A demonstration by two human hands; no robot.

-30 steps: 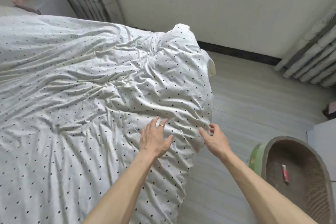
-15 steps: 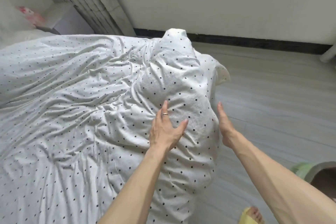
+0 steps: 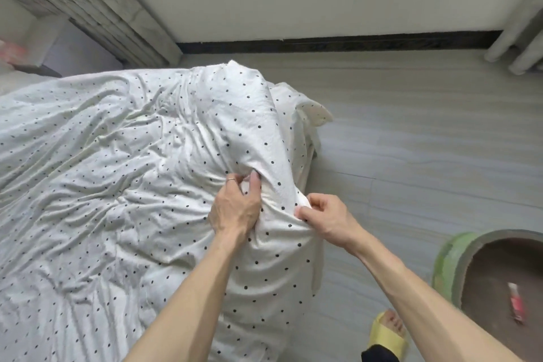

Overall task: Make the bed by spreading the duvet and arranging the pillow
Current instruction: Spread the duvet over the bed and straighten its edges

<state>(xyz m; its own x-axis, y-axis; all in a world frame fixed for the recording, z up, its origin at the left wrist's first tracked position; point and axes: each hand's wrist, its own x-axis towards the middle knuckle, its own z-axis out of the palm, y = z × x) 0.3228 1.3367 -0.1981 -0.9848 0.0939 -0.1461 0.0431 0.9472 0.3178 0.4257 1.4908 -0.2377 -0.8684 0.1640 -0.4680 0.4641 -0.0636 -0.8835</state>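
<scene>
Well, the duvet point(image 3: 117, 185), white with small dark dots, lies rumpled over the bed and hangs off its near corner toward the floor point(image 3: 426, 126). At that corner the cloth is bunched into a tall ridge, and both hands are at the ridge's near end.

The left hand point(image 3: 235, 209) grips a handful from the bed side, its fingers point(image 3: 232, 185) curled into the folds and the thumb up against the ridge. A thin ring point(image 3: 231, 180) sits on one finger. The right hand point(image 3: 326, 220), just beside it on the floor side, pinches a fold of the same cloth between thumb and curled fingers point(image 3: 316, 200). The hands are close but apart, with cloth drawn tight between them.

A small red-and-white packet point(image 3: 517, 306) lies in the brown hollow of a round tub point(image 3: 446, 267) with a green rim, on the floor to the right. Its print is too blurred to read.

A yellow slipper point(image 3: 388, 341) with a foot in it stands on the floor between bed and tub. A plain white flap point(image 3: 314, 114) pokes out from behind the ridge, which hides the bed's corner. Both forearms cross the duvet's near edge. A dark skirting point(image 3: 338, 45) runs along the wall, with a curtain point(image 3: 97, 9) at the far left and another at the far right. Something pink at the left edge is only a blur.
</scene>
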